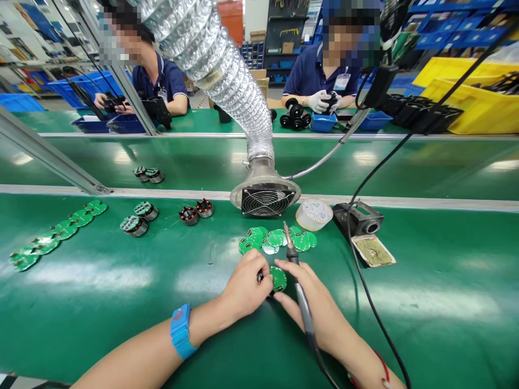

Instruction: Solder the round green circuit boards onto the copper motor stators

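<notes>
Green bench point(438, 302) fills most of the frame. Bottom ctr: L hand point(249, 283), blue wrist strap point(181, 330) on, has its fingers closed at the L edge of a rnd PCB point(279, 279), just below frame ctr. R hand point(314, 297) grips a soldering iron point(303, 302), tip toward top of frame; thumb + forefinger sit apart by the PCB, contact unclear. Just above: pile of loose PCBs point(300, 241); R of ctr, sponge point(372, 251) + iron stand point(363, 219). Ctr: fan point(265, 201) under foil duct point(239, 81). Top: two co-workers, upper L point(172, 81) & upper R point(304, 75).
</notes>
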Available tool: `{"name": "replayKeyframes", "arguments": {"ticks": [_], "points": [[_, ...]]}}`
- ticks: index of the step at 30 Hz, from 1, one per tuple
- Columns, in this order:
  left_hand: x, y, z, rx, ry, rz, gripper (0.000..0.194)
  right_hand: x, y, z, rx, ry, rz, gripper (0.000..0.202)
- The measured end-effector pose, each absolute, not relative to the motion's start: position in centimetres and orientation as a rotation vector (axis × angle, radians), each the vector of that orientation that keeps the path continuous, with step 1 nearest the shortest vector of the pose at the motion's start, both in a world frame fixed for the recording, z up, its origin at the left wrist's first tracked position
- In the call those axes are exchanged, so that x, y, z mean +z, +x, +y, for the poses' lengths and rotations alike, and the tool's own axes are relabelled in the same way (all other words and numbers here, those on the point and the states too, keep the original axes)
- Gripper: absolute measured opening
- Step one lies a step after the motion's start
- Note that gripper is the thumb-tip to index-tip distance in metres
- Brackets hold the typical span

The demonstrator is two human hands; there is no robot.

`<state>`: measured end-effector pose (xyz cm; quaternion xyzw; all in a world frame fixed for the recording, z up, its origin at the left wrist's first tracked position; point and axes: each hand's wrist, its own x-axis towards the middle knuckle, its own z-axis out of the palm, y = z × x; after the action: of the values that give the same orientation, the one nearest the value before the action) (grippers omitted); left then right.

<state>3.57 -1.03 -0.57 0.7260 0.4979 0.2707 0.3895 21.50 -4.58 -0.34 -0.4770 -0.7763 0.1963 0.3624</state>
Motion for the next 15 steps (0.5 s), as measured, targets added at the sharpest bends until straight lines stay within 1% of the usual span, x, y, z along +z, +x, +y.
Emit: {"name": "replayKeyframes", "arguments": {"ticks": [3, 8, 12, 15], "points": [[-0.1, 2.3, -0.9, 0.606, 1.798, 1.275, 0.009, -1.1, 20.8, -4.8, 0.488, -1.208, -2.031, 0.041], [1.1, 0.3, -0.5, 0.306, 1.878, 1.202, 0.006, -1.9, 20.5, -4.2, 0.492, -1.178, -2.065, 0.042], [1.6, 0.1, -0.3, 0.176, 1.958, 1.234, 0.01, -2.2, 20.6, -3.7, 0.475, -1.181, -2.069, 0.042], [1.3, 0.0, -0.3, 0.167, 2.073, 1.249, 0.013, -2.3, 20.6, -3.7, 0.43, -1.165, -2.09, 0.042]]}}
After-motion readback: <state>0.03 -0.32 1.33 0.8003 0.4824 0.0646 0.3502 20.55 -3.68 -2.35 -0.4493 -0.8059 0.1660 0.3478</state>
